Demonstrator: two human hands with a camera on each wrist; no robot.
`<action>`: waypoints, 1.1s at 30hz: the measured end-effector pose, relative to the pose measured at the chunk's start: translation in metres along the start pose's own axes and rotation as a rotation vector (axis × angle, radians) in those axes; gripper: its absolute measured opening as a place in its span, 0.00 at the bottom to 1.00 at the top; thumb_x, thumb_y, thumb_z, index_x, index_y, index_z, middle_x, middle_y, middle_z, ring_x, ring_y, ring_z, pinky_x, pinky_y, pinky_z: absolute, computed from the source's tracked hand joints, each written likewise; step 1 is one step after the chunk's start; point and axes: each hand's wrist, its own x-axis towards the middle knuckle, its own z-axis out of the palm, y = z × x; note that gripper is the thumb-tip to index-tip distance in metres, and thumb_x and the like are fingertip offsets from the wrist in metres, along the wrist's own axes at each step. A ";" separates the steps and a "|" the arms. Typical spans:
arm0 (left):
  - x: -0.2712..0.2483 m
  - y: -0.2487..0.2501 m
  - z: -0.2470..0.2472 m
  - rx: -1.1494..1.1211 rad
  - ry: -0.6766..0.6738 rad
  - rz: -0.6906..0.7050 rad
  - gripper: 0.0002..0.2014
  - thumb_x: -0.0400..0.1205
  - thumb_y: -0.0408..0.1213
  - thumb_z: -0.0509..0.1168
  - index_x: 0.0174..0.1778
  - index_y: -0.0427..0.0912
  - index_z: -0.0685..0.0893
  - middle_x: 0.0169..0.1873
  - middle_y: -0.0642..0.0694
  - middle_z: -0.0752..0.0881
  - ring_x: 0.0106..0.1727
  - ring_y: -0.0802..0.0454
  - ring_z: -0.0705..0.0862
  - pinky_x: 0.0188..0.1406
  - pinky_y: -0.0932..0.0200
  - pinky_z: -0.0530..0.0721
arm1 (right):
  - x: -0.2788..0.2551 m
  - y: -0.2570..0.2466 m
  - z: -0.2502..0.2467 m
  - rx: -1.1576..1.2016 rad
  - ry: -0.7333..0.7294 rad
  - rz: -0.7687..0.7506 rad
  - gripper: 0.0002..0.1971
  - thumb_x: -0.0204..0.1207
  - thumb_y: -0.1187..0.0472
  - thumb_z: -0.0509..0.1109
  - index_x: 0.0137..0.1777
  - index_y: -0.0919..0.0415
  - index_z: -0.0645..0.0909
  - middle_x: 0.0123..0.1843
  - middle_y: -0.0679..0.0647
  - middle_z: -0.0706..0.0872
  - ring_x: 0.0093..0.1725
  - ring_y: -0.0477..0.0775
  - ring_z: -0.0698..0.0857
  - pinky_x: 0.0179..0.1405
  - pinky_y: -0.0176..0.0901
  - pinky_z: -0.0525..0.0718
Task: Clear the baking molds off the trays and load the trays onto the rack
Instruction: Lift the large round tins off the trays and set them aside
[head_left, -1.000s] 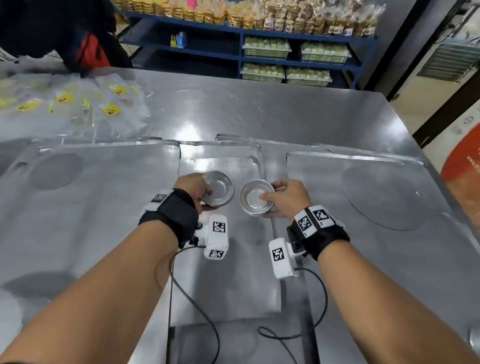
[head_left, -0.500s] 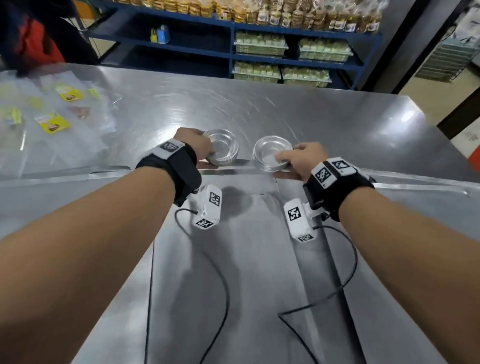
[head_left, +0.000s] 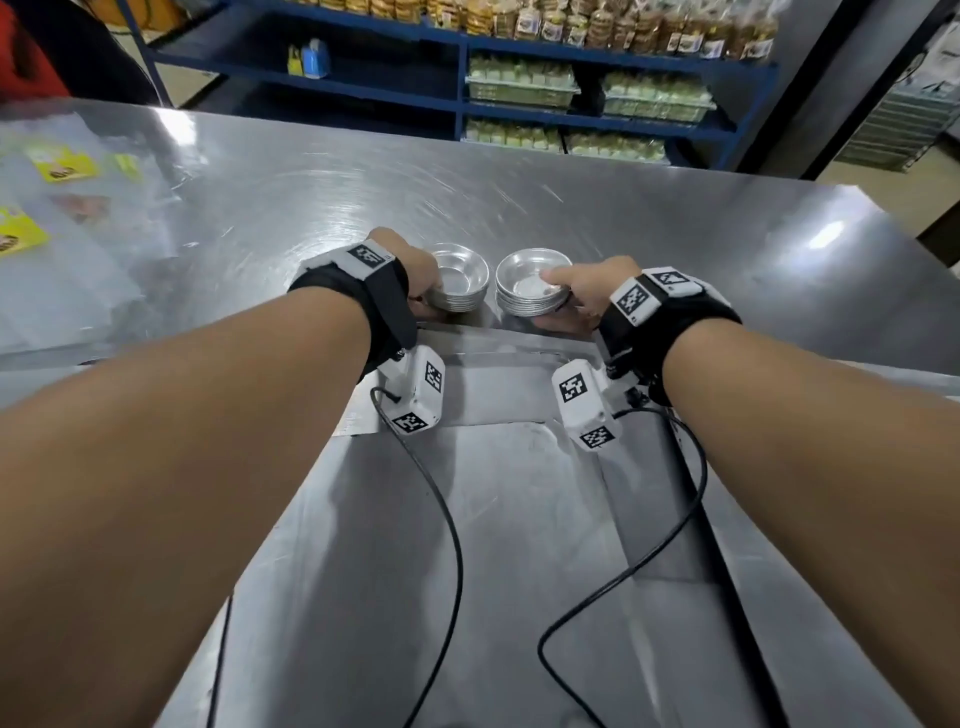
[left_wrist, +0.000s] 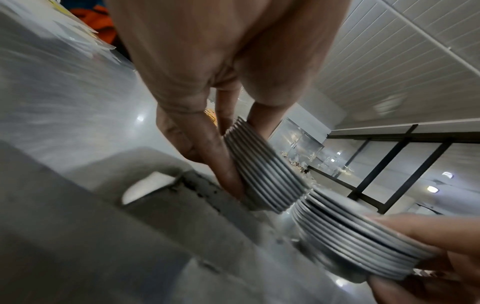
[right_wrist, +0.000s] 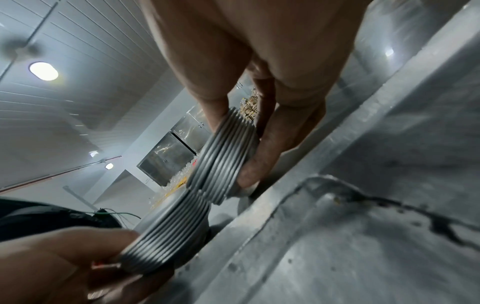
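Note:
Two stacks of several small round metal baking molds stand side by side just beyond the far edge of the trays. My left hand (head_left: 415, 283) grips the left mold stack (head_left: 460, 286), thumb on the rim and fingers under it; the same left stack (left_wrist: 262, 170) shows in the left wrist view. My right hand (head_left: 582, 288) grips the right mold stack (head_left: 530, 291), thumb inside the top mold; it appears again as the right stack (right_wrist: 223, 160). The metal trays (head_left: 519, 545) lie flat on the steel table below my forearms. Whether the stacks touch the table is unclear.
The steel table (head_left: 363, 182) stretches ahead. Clear plastic bags with yellow labels (head_left: 57, 208) lie at its left. A blue shelf (head_left: 571, 88) with packed goods stands behind. Camera cables (head_left: 447, 519) trail over the trays. A person in red and black (head_left: 31, 52) stands far left.
Both hands have carried the mold stacks away from me, off the middle tray and past its far edge to the bare table top.

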 end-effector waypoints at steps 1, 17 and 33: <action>0.008 -0.004 0.002 -0.004 0.001 -0.004 0.24 0.69 0.33 0.75 0.61 0.32 0.83 0.53 0.37 0.89 0.52 0.41 0.91 0.52 0.43 0.91 | 0.002 0.000 -0.001 -0.013 -0.001 -0.002 0.24 0.69 0.68 0.82 0.61 0.75 0.78 0.42 0.70 0.86 0.32 0.69 0.91 0.40 0.66 0.90; -0.088 0.038 -0.025 0.273 0.024 0.080 0.26 0.55 0.45 0.75 0.46 0.33 0.88 0.41 0.35 0.89 0.44 0.37 0.90 0.47 0.40 0.90 | -0.072 -0.018 -0.052 -0.425 0.243 -0.369 0.12 0.69 0.50 0.79 0.47 0.56 0.88 0.43 0.50 0.89 0.46 0.54 0.88 0.52 0.47 0.86; -0.410 0.077 0.108 1.057 -0.234 0.551 0.14 0.77 0.45 0.70 0.54 0.41 0.91 0.52 0.44 0.91 0.52 0.43 0.88 0.51 0.54 0.86 | -0.346 0.055 -0.284 -1.179 0.128 -0.315 0.08 0.65 0.59 0.79 0.45 0.57 0.89 0.48 0.55 0.90 0.48 0.59 0.89 0.51 0.49 0.89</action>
